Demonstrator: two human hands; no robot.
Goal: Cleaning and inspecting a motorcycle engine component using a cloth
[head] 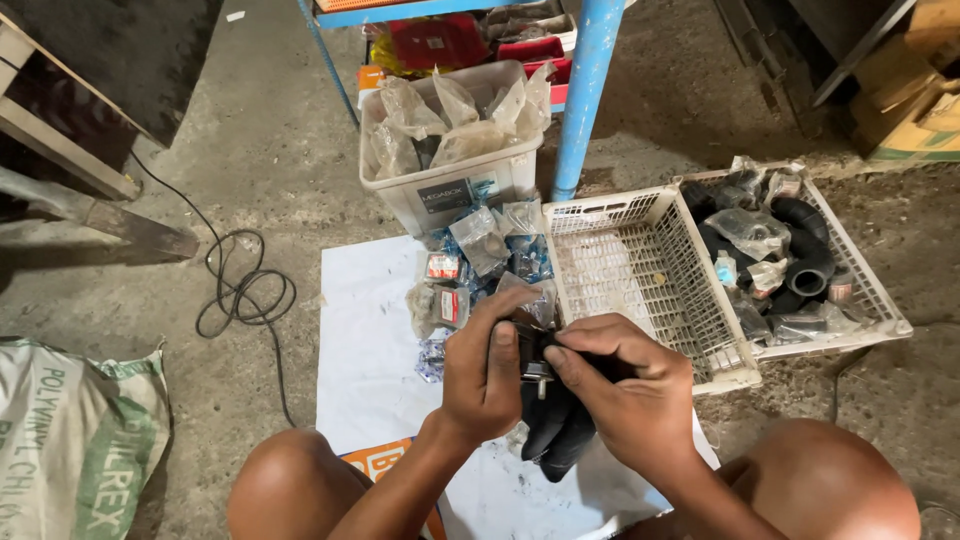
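Black part (556,420) half-hidden by both hands

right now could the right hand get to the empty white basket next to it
Probably yes. The empty white basket sits just beyond the right hand with nothing between them. But that hand and the left hand are both gripping a black part, so it would have to let go first.

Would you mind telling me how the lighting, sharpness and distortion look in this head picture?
Head view: light is even and soft on the white sheet and empty crate; the top corners fall into dark shadow; the left hand and right hand are sharp, though the black part they hold shows little detail; the wide lens bends the blue post and stretches the edges.
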